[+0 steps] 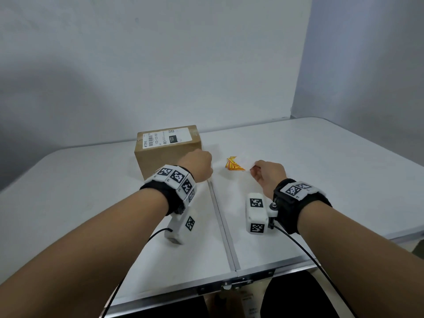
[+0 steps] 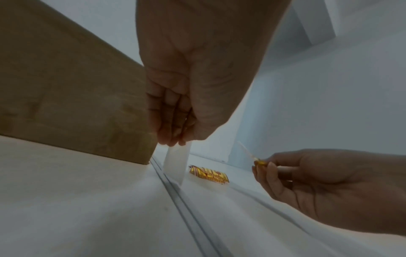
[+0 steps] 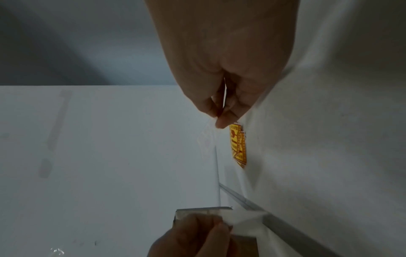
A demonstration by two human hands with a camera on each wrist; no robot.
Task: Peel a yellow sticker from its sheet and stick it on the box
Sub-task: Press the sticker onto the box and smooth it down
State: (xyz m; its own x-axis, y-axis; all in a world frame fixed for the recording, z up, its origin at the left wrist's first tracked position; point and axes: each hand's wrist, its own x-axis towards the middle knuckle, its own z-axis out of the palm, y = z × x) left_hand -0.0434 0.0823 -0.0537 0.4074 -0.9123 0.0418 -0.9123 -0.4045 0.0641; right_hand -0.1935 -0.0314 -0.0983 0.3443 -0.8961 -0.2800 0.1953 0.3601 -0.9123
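A brown cardboard box with a white shipping label stands at the back of the white table. My left hand is just right of the box and pinches a white backing sheet that hangs down to the table. My right hand is apart from it, low over the table, and pinches a small yellow sticker between thumb and forefinger. In the right wrist view the sticker is mostly hidden by the fingertips. A small heap of yellow stickers lies on the table between the hands.
A metal seam runs down the middle of the table from near the box to the front edge. A grey wall stands close behind the box. Cables trail from both wrist cameras over the front edge.
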